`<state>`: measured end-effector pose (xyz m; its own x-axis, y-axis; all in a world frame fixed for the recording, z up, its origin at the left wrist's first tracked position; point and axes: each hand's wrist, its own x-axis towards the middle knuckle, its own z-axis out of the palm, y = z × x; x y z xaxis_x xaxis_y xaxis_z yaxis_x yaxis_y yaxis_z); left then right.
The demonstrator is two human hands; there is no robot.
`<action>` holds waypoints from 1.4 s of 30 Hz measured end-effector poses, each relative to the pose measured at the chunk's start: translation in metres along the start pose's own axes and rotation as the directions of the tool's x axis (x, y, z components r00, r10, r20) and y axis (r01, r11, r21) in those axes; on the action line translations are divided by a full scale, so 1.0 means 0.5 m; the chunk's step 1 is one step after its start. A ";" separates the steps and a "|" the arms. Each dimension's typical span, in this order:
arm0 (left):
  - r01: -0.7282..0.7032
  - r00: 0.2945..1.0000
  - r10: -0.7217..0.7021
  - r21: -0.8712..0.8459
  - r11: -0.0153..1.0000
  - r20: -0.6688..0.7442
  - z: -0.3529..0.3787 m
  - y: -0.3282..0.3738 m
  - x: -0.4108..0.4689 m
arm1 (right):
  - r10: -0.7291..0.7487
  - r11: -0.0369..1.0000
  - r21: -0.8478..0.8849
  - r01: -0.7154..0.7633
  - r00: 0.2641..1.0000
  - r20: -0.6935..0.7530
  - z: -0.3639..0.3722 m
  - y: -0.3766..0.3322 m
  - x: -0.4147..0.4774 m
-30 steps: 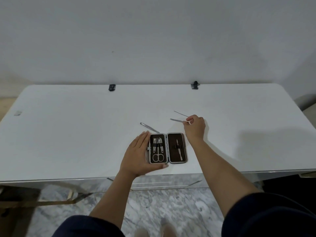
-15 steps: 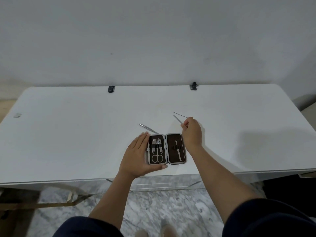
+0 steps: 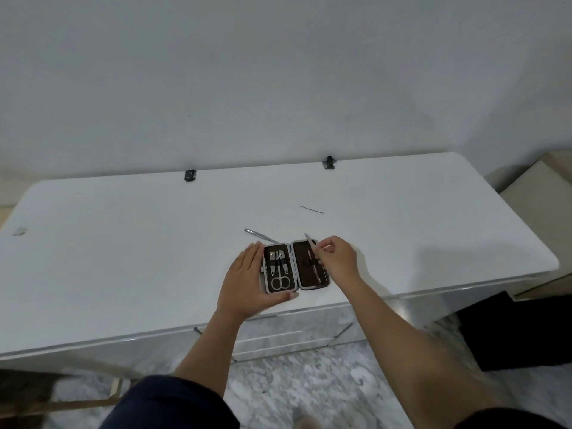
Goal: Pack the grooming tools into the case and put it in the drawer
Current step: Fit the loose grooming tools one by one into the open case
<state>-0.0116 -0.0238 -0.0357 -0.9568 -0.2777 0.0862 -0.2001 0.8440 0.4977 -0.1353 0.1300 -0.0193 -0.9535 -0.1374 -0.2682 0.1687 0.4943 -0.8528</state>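
Two bare hands meet at the centre of the frame, forearms rising from the lower edge.

The left hand [image 3: 247, 278] lies flat and open, palm down, fingers together pointing toward the top of the frame, thumb stretched out to the right along its lower side. Its forearm runs down to a dark blue sleeve at the bottom left. The right hand [image 3: 337, 258] sits just right of centre, fingers curled, thumb and forefinger pinched on a thin silver metal tool [image 3: 311, 243]. Its bare forearm slants toward the lower right corner.
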 end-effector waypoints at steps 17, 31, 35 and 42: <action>0.007 0.999 -0.008 0.017 1.000 0.037 0.018 -0.019 -0.002 | -0.122 0.990 0.054 0.129 0.984 -0.128 0.023 0.070 -0.169; 0.004 0.999 -0.005 0.032 0.999 0.041 0.023 -0.023 0.001 | -0.002 1.000 -0.007 0.001 0.991 -0.134 0.035 0.038 -0.145; -0.005 0.999 0.004 0.029 1.000 0.034 0.022 -0.021 0.000 | -0.029 0.991 -0.132 0.019 0.997 -0.077 0.033 0.019 -0.133; -0.010 1.000 0.010 0.025 1.000 0.025 0.017 -0.015 -0.001 | -0.389 0.850 -0.400 0.342 0.921 -0.038 0.038 0.039 -0.145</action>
<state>-0.0113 -0.0260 -0.0471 -0.9637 -0.2578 0.0694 -0.1953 0.8579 0.4753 -0.0581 0.1335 -0.0249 -0.9529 -0.2856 0.1016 -0.2827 0.7166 -0.6376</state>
